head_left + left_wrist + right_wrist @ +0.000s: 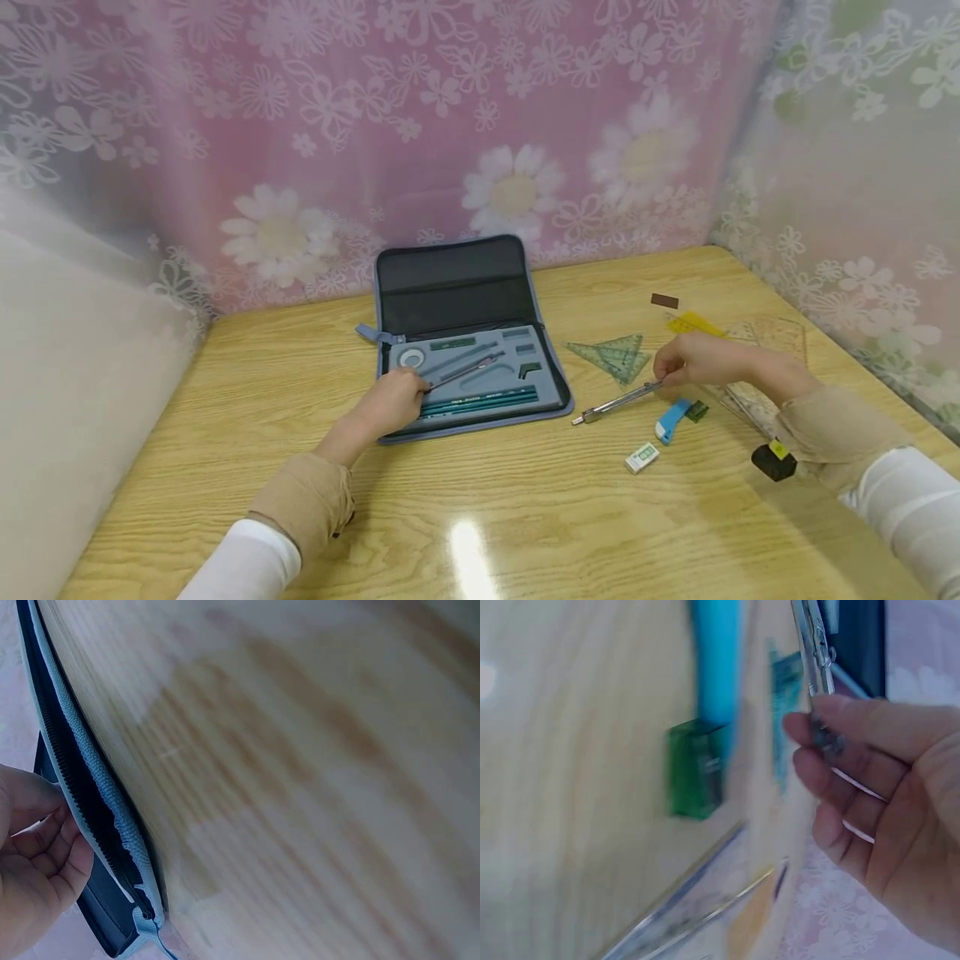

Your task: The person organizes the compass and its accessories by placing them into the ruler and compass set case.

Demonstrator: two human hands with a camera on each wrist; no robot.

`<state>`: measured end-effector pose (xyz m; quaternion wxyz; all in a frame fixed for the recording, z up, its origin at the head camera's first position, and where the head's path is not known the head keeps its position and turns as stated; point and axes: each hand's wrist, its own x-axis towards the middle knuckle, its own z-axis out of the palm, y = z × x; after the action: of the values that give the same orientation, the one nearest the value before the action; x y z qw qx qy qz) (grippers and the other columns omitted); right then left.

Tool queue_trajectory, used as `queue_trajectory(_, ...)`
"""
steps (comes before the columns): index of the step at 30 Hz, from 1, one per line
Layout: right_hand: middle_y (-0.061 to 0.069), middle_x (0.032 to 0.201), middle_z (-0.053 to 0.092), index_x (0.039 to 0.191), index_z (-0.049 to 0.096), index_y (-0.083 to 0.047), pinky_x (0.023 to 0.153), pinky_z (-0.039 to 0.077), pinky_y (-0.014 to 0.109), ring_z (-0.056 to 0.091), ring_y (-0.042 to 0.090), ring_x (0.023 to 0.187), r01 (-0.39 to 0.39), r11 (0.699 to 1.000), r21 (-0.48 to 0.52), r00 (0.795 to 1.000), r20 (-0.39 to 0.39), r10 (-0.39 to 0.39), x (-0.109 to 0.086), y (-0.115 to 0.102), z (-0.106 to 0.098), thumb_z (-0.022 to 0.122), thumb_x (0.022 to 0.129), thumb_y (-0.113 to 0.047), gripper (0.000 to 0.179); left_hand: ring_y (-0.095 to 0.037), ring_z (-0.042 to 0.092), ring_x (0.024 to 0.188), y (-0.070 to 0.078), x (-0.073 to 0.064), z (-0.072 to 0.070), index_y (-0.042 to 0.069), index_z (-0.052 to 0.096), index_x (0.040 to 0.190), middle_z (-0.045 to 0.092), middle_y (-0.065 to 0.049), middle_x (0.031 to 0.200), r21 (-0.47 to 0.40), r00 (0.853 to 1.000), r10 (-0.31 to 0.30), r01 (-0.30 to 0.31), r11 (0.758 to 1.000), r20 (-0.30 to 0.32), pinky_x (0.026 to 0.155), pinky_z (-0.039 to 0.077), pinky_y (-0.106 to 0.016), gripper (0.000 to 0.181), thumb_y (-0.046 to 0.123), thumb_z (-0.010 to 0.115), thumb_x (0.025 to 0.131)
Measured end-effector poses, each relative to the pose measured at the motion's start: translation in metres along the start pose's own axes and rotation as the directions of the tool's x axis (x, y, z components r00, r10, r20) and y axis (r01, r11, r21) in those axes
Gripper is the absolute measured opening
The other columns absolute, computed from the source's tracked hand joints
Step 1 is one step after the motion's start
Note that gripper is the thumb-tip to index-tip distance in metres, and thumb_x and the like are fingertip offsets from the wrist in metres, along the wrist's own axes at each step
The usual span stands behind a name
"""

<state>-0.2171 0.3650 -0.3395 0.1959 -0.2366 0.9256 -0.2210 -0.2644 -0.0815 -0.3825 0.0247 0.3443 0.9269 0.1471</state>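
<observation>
A zip-up drawing-set case (471, 432) lies unfolded on the table, its lid leaning back at the curtain. My left hand (390, 402) reaches over the front left of its grey tray and pinches the near end of a slim metal compass (468, 369). In the left wrist view, the fingers of that hand (41, 862) are curled behind the zipped edge (97, 787). To the right of the case, my right hand (701, 358) pinches one end of a silver compass (618, 402) between thumb and fingers. Its other end points left, toward the case.
Green pencils (480, 402) and a white ring (411, 358) sit in the tray. Around the right hand lie green set squares (618, 357), a blue-and-white cutter (672, 421), a green sharpener (697, 411), a white eraser (642, 457), a yellow ruler (693, 322) and a brown strip (664, 301).
</observation>
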Motion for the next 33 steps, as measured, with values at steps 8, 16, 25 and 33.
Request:
queue_trajectory(8,0.004,0.084,0.059,0.093,0.063,-0.005,0.060,0.044,0.030,0.052,0.018,0.069,0.082,0.977,0.196,0.971,-0.235,-0.034,0.017,-0.030,-0.015,0.059,0.091,-0.013,0.008,-0.029,0.062,0.089,-0.002,0.000,-0.001,-0.004,0.069,0.101,0.064,-0.016,0.094,0.010,1.000,-0.017,0.017,1.000,-0.007,0.074,0.052,-0.036,0.021,-0.004,0.053,0.088)
queue_trajectory(16,0.004,0.076,0.058,0.100,0.064,-0.004,0.052,0.040,0.030,0.044,0.016,0.057,0.142,0.957,0.254,0.910,-0.414,-0.025,0.041,-0.058,0.000,0.057,0.093,-0.012,0.013,-0.029,0.061,0.091,-0.002,0.000,-0.001,-0.005,0.069,0.100,0.064,-0.017,0.095,-0.004,1.000,-0.010,0.010,1.000,-0.001,0.075,0.052,-0.036,0.021,-0.004,0.053,0.088)
queue_trajectory(25,0.004,0.070,0.053,0.102,0.065,-0.008,0.054,0.042,0.031,0.046,0.019,0.059,0.147,0.964,0.221,0.913,-0.405,-0.047,0.056,-0.082,-0.005,0.056,0.094,-0.022,0.018,-0.031,0.061,0.090,-0.002,0.000,-0.002,-0.006,0.069,0.101,0.064,-0.019,0.095,-0.014,1.000,-0.006,0.006,1.000,-0.012,0.075,0.052,-0.038,0.021,-0.005,0.053,0.087)
queue_trajectory(33,0.003,0.087,0.059,0.103,0.063,-0.006,0.063,0.041,0.034,0.048,0.016,0.069,0.207,0.978,-0.030,0.867,-0.458,-0.197,0.086,-0.116,-0.019,0.052,0.096,-0.020,0.019,-0.029,0.060,0.093,-0.002,0.000,-0.003,-0.005,0.068,0.103,0.063,-0.017,0.097,-0.039,1.000,-0.023,0.024,0.999,0.016,0.077,0.052,-0.037,0.022,-0.002,0.052,0.089)
